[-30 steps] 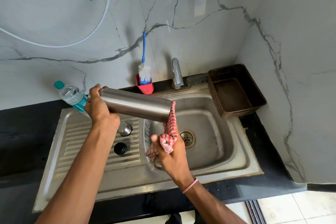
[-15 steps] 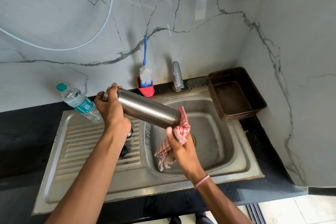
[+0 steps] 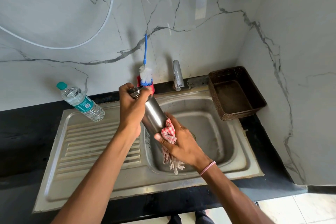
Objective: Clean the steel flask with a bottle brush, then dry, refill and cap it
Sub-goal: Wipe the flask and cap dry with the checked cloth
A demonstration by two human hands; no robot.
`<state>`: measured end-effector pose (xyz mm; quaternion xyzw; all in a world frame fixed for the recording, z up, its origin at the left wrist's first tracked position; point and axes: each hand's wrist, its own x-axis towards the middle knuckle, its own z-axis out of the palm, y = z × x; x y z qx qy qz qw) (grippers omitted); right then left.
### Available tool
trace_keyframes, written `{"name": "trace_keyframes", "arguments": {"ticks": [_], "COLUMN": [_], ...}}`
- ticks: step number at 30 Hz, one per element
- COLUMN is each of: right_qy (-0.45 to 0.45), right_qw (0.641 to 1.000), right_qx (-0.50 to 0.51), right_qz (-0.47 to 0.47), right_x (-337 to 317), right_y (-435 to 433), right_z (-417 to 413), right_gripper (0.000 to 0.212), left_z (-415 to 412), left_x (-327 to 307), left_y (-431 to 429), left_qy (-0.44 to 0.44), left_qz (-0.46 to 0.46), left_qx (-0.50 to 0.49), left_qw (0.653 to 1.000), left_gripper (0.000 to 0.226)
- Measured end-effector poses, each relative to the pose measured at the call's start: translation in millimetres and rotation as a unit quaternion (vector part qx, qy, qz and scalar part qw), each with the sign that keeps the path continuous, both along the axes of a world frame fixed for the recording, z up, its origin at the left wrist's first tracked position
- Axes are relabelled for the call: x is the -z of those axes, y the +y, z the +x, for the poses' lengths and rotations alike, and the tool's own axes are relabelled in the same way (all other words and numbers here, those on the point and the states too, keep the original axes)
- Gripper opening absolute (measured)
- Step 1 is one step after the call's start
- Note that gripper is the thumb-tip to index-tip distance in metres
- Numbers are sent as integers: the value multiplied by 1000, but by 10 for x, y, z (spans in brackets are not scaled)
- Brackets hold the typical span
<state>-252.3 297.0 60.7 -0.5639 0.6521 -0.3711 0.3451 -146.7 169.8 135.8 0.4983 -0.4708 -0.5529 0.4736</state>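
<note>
The steel flask (image 3: 153, 114) is held over the sink, nearly upright and tilted, its open neck at the top. My left hand (image 3: 131, 107) grips its upper part just below the neck. My right hand (image 3: 181, 142) holds a red-and-white checked cloth (image 3: 169, 133) wrapped round the flask's bottom end; the cloth's loose end hangs into the basin. The bottle brush (image 3: 145, 73), blue handle and white bristles, stands in a red holder (image 3: 153, 87) at the back wall. A plastic water bottle (image 3: 81, 102) with a teal cap stands at the drainboard's back left.
The steel sink (image 3: 227, 133) has a ribbed drainboard (image 3: 87, 143) on its left and a tap (image 3: 177, 76) behind it. A brown basket (image 3: 234, 93) sits in the right corner. Black countertop (image 3: 23, 133) surrounds the sink. Marble walls close the back and right.
The flask has swung from lying almost level to nearly upright. My left hand rose toward the brush holder. My right hand has closed the cloth round the flask's bottom.
</note>
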Motion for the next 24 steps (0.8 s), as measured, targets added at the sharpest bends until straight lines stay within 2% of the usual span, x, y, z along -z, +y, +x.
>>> {"name": "trace_keyframes", "arguments": {"ticks": [3, 4, 7, 8, 10, 12, 14, 16, 18, 20, 22, 23, 24], "right_qy": [-198, -262, -422, -492, -603, -668, -694, -721, -759, -780, -764, -745, -700], "right_qw": [979, 962, 885, 842, 755, 694, 674, 653, 613, 597, 615, 636, 681], "right_qx": [-21, -3, 27, 9, 13, 28, 6, -4, 14, 93, 150, 166, 178], "right_qz": [52, 79, 194, 222, 256, 267, 254, 233, 221, 166, 121, 115, 117], "right_x": [-67, -45, 7, -47, -101, -87, -51, -7, -66, 8, 64, 112, 148], "right_y": [19, 10, -11, -8, 28, 62, 129, 201, 231, 262, 308, 322, 339], "right_z": [-28, -34, -93, -110, -145, -100, -25, 74, 183, 260, 306, 317, 319], "right_gripper": [32, 28, 54, 61, 58, 66, 65, 84, 99, 95, 79, 74, 72], "left_z": [12, 15, 39, 56, 111, 192, 277, 330, 370, 424, 459, 459, 443], "left_x": [-43, -46, -57, -53, -59, -53, -50, -55, -86, -100, -83, -72, -55], "left_y": [-22, -34, -45, -61, -95, -137, -158, -164, -176, -225, -296, -316, -320], "left_qy": [-9, -10, -4, -4, 2, 21, 64, 130, 182, 190, 169, 148, 122], "left_qz": [22, 28, 58, 69, 99, 140, 159, 157, 152, 128, 77, 55, 41], "left_qx": [32, 34, 18, 14, 19, 24, 49, 71, 67, 42, 12, 0, -7], "left_qw": [999, 999, 998, 998, 995, 990, 984, 976, 969, 972, 983, 988, 992], "left_gripper": [34, 33, 27, 22, 13, 15, 22, 21, 20, 21, 12, 6, 10]}}
